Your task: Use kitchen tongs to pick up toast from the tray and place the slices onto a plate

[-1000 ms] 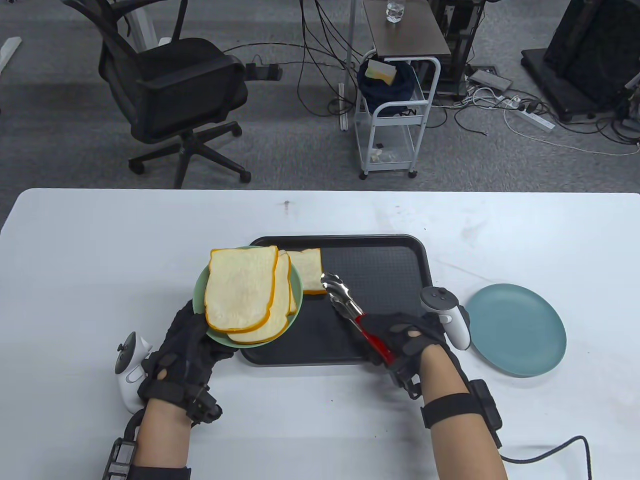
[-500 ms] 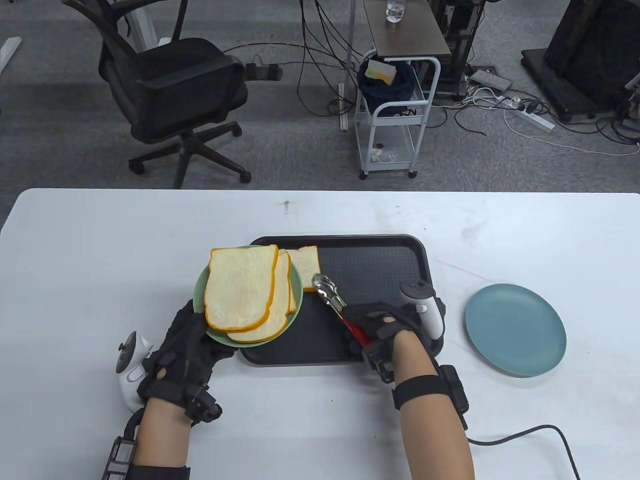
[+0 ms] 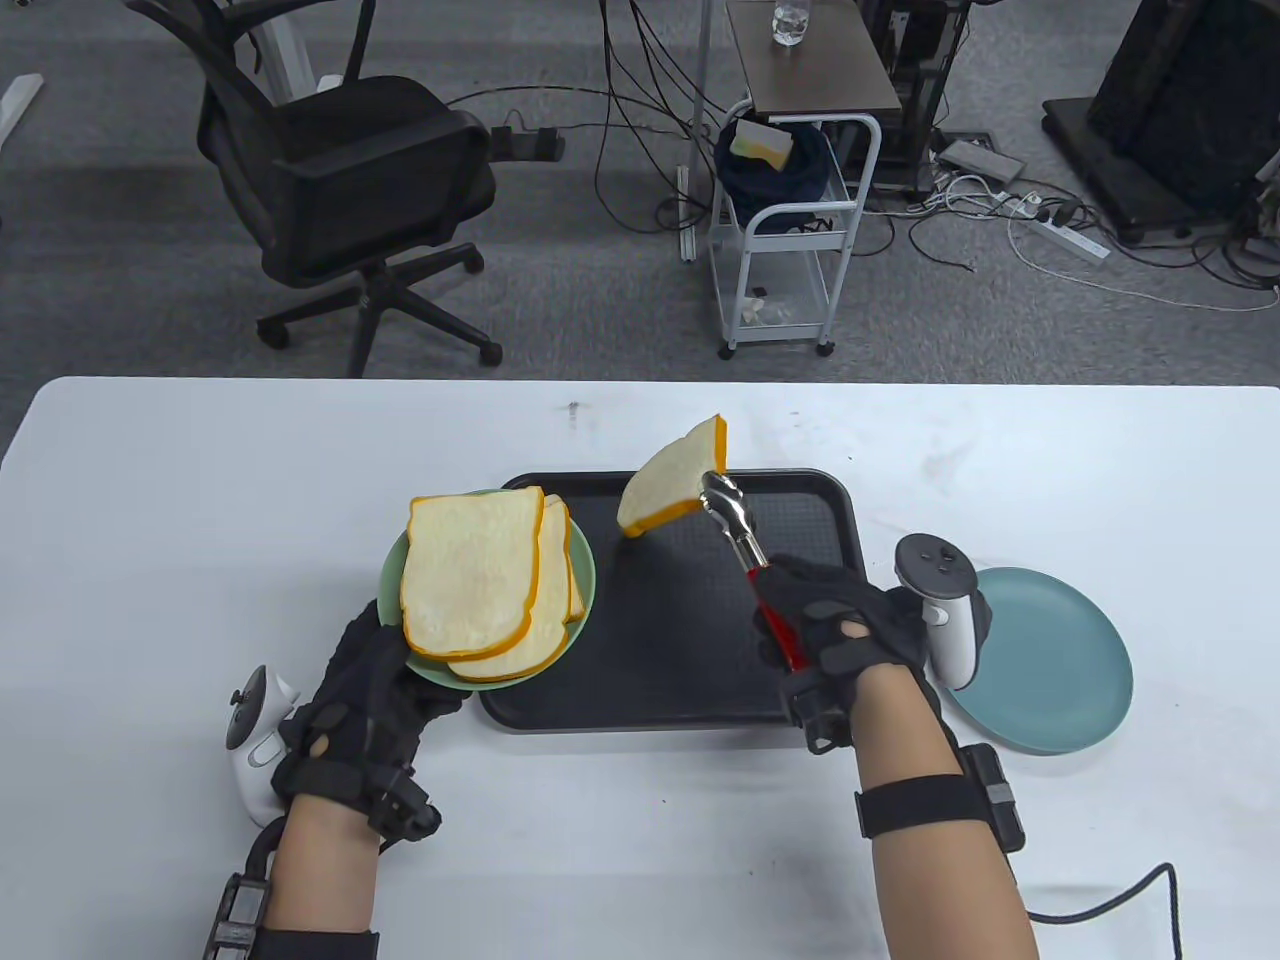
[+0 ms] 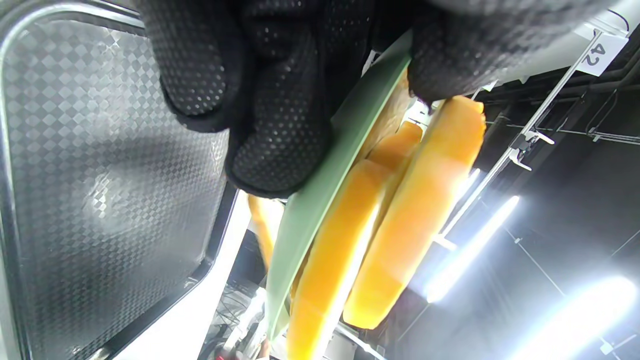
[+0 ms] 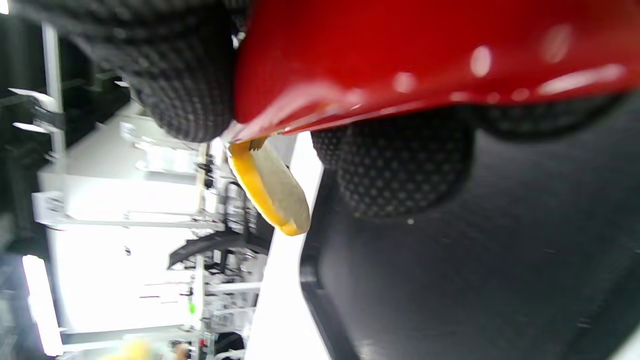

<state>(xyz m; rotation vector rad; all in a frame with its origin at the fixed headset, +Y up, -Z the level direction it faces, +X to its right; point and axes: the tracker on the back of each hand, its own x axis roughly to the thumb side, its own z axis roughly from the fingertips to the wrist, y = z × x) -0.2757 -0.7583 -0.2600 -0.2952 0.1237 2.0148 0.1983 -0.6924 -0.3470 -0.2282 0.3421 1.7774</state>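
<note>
Right hand (image 3: pixel 845 630) is gripping red-handled tongs (image 3: pixel 745 550) clamping a tilted toast slice (image 3: pixel 665 480) above the tray (image 3: pixel 800 520); left hand (image 3: pixel 375 680) is gripping the green plate (image 3: pixel 585 580) of toast.

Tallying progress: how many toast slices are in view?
4: three stacked on the green plate held by the left hand, one gripped by the tongs above the tray. More may hide underneath.

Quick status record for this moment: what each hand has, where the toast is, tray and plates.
left hand: holds green plate by its near rim
green plate load: stacked toast
right hand: grips tongs by red handle
tongs: clamped on toast slice, lifted above tray
tray: no toast visible on it
blue plate: on table, no toast
</note>
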